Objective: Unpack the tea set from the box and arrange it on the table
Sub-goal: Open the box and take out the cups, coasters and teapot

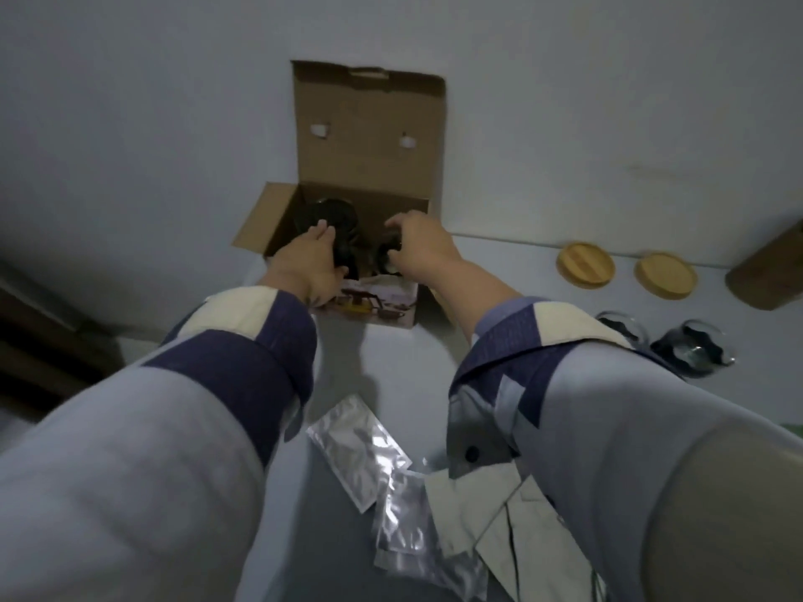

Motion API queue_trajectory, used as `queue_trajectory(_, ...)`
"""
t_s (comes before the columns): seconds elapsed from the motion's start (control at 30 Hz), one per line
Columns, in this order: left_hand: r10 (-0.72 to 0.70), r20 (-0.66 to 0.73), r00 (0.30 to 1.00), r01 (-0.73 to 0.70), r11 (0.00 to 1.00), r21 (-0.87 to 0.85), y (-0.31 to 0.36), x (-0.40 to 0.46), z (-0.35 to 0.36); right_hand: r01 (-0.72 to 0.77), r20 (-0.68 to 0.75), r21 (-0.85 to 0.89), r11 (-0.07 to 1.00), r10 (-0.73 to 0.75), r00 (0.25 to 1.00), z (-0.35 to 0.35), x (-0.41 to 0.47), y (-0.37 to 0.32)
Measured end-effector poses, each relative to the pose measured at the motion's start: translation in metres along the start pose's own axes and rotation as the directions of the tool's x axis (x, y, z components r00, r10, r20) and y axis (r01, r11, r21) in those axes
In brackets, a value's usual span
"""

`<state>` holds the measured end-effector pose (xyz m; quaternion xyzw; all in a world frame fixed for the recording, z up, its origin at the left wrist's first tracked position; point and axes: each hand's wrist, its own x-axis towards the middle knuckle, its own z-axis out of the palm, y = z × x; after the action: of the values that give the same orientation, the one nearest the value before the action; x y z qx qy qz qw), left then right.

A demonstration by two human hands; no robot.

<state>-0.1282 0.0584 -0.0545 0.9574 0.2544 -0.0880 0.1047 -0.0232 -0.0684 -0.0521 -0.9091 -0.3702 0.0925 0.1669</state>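
Head view: both arms reach forward over a pale table (521, 271) toward an open cardboard box (369, 136) at upper centre of the frame
Box: lid flap stands upright against the wall, a side flap hangs out to the left, a printed picture shows on the near face
Inside the box: dark rounded pieces of the tea set (332, 215), too dim to tell apart
Left hand (308, 262): fingers extended into the box, palm laid against a dark piece on the left side; whether it grips I cannot tell
Right hand (417, 245): fingers curled down around a dark piece on the right side of the box
Glass cups (691, 349): two, with dark contents or bases, on the table at right of the frame, just beside each other
Wooden lids (625, 271): two round discs, upper right, lying flat and apart
Plastic bags (373, 454): clear crumpled wrappers at lower centre, between the sleeves
Sleeves: light blue with dark blue and cream patches
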Motion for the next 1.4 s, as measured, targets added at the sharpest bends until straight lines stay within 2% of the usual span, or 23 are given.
queue_trajectory(0.1,0.024,-0.032,0.999,-0.023,0.999,0.029,-0.007,0.001,0.005,0.058,0.114,-0.274,0.96,-0.028,0.993,0.013,0.017,-0.009)
queue_trajectory(0.23,0.062,-0.061,0.996,-0.056,0.993,0.104,-0.01,-0.001,0.01,0.008,0.228,-0.511,0.859,0.127,0.965,0.018,0.037,-0.018)
queue_trajectory(0.37,0.068,-0.088,0.994,-0.059,0.993,0.104,-0.012,0.002,0.014,-0.048,0.205,-0.579,0.814,0.202,0.958,0.031,0.054,-0.016)
queue_trajectory(0.63,0.07,-0.128,0.989,-0.06,0.995,0.086,-0.011,0.002,0.015,-0.031,0.131,-0.726,0.687,0.183,0.974,0.047,0.065,-0.009)
queue_trajectory(0.8,0.061,-0.098,0.993,-0.054,0.996,0.064,-0.009,0.001,0.013,-0.084,0.088,-0.643,0.761,0.182,0.979,0.043,0.062,-0.014)
queue_trajectory(0.97,0.057,-0.097,0.994,-0.048,0.994,0.096,-0.006,-0.002,0.01,-0.076,0.045,-0.46,0.885,0.109,0.993,0.017,0.047,-0.019)
queue_trajectory(1.13,0.036,-0.048,0.998,-0.031,0.996,0.089,-0.002,-0.004,0.007,-0.073,-0.08,-0.323,0.944,0.049,0.996,-0.002,0.031,-0.015)
queue_trajectory(1.3,-0.024,-0.019,1.0,0.025,0.998,0.049,0.004,-0.007,0.005,-0.151,-0.237,-0.022,0.988,0.141,0.961,-0.018,0.003,-0.005)
queue_trajectory(1.4,-0.04,-0.006,0.999,0.041,0.986,0.16,0.008,-0.008,0.003,-0.194,-0.28,0.112,0.975,0.218,0.935,-0.024,-0.016,0.004)
